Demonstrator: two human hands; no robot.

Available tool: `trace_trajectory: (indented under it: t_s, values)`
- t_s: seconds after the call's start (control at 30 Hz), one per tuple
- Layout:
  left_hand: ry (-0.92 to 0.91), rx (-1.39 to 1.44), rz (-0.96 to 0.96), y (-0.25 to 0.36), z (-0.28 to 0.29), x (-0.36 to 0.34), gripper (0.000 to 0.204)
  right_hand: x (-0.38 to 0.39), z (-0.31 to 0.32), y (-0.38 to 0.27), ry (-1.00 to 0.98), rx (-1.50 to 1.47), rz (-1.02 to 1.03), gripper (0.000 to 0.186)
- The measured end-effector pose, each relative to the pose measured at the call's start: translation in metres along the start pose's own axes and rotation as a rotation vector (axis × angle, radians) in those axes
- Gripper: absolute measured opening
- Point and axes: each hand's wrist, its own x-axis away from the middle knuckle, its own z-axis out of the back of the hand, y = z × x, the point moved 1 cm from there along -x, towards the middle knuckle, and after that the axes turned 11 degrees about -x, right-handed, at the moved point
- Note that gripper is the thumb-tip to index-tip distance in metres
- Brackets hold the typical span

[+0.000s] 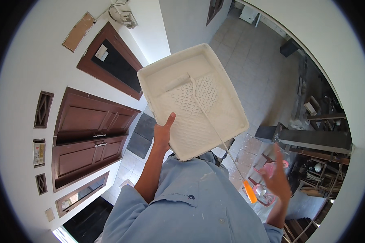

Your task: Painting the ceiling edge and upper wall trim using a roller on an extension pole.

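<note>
A cream-coated paint tray [194,139] with a ridged grid is held up before my chest, slightly tilted. My left hand [163,131] grips its left edge, the thumb over the rim and the other fingers hidden beneath. A paint roller [177,82] lies in the tray, its cover toward the far left part. The long thin frame crosses the near right rim, so the orange handle [250,191] sticks out past the tray. My right hand [278,180] is just right of that handle, apart from it, fingers spread and somewhat blurred.
Brown double doors [95,137] and a brown-framed window [111,58] stand in the white wall at left. A pink chair [271,166] is on the lower right, beside a grey beam [316,139] and stacked wood [318,188]. Tiled floor [247,56] stretches ahead.
</note>
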Motion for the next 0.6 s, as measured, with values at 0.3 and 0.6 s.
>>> trace_trajectory:
  t_s: [0.3,0.6]
  values:
    - [0.019,0.028,0.004,-0.006,0.0,-0.006,0.06,0.047,-0.062,0.127,-0.378,-0.245,-0.333,0.032]
    - [0.049,0.023,0.029,-0.014,0.01,-0.012,0.061,0.064,0.015,0.104,-0.226,-0.275,-0.49,0.022]
